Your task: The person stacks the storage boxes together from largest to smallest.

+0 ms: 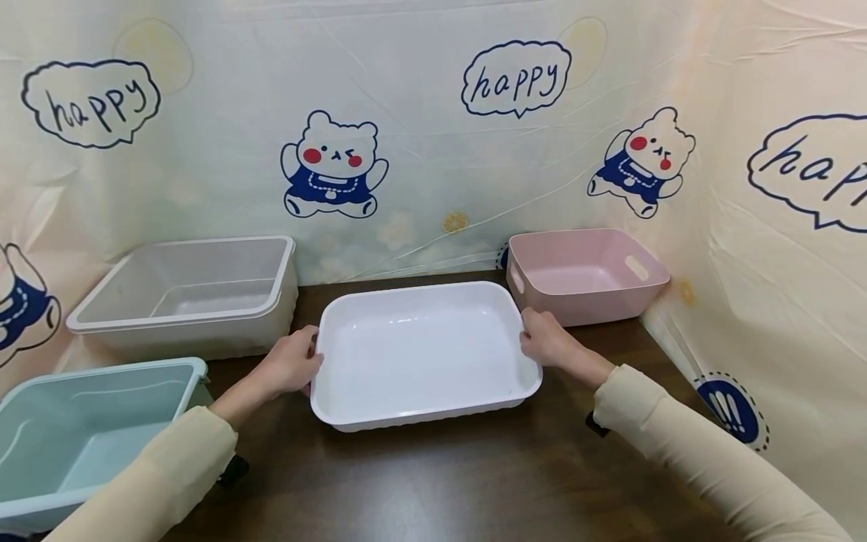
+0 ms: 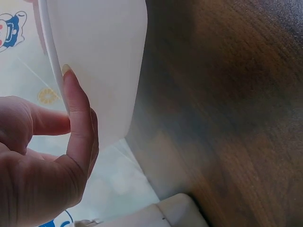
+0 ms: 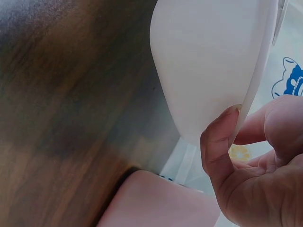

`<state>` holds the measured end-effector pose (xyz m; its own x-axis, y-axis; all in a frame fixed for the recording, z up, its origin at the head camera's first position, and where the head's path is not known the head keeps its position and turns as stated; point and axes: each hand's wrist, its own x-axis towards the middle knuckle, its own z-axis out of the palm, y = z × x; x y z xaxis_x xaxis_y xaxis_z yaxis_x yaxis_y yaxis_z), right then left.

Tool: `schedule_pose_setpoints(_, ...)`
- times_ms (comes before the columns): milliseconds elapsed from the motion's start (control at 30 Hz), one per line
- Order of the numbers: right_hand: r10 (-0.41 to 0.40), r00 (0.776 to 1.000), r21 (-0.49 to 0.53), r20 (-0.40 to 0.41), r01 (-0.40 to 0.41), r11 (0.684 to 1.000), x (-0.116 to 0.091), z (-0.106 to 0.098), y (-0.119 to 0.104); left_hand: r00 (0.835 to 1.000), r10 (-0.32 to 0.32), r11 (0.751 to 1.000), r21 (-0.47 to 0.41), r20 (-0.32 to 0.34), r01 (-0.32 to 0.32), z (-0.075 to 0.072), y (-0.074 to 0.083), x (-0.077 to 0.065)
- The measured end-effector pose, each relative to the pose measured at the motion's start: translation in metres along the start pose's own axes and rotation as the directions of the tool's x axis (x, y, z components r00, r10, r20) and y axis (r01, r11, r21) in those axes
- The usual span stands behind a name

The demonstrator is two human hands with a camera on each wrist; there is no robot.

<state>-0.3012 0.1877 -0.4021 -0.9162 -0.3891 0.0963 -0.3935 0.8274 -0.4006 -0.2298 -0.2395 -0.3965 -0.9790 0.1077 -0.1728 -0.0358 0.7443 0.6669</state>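
Observation:
Between the two hands is a shallow white rectangular tray point(image 1: 420, 357) with rounded corners; nothing lies in it. The left hand point(image 1: 294, 361) pinches its left rim, and in the left wrist view that hand point(image 2: 52, 156) has its fingers on the outer wall point(image 2: 102, 71) just below the rim. On the opposite side the right hand point(image 1: 545, 339) grips the right rim; the right wrist view shows this hand point(image 3: 255, 165) with fingers curled under the lip of the tray point(image 3: 208, 61). Both wrist views show the tray's underside edge near or above the table; any gap is hard to judge.
A dark wooden table point(image 1: 420, 482) carries everything. A grey-beige bin point(image 1: 196, 335) stands back left, a light blue-green bin point(image 1: 101, 369) front left, and a pink basket point(image 1: 589, 305) with handle holes back right. Patterned cloth point(image 1: 433, 150) hangs behind and at the sides.

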Motion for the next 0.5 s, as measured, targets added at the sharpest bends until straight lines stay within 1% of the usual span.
schedule_pose_setpoints(133, -0.019, 1.000, 0.006, -0.013, 0.019, 1.000, -0.002, 0.002, 0.000, 1.000, -0.008, 1.000, 0.000, 0.007, 0.008, 0.001, -0.002, 0.001)
schedule_pose_setpoints(267, -0.017, 1.000, 0.022, -0.022, 0.017, 1.000, -0.002, 0.005, 0.001, 1.000, -0.016, 1.000, 0.002, 0.006, 0.016, 0.003, -0.002, 0.002)
schedule_pose_setpoints(367, 0.002, 1.000, 0.028, -0.008, -0.002, 1.000, -0.003, 0.010, 0.002, 1.000, -0.014, 1.000, -0.003, 0.007, 0.014, 0.005, -0.004, 0.002)
schedule_pose_setpoints(500, 0.011, 1.000, 0.040, 0.025, -0.012, 0.999, -0.004, 0.016, 0.004, 0.999, -0.029, 0.999, -0.024, 0.026, 0.029, 0.007, -0.007, 0.003)
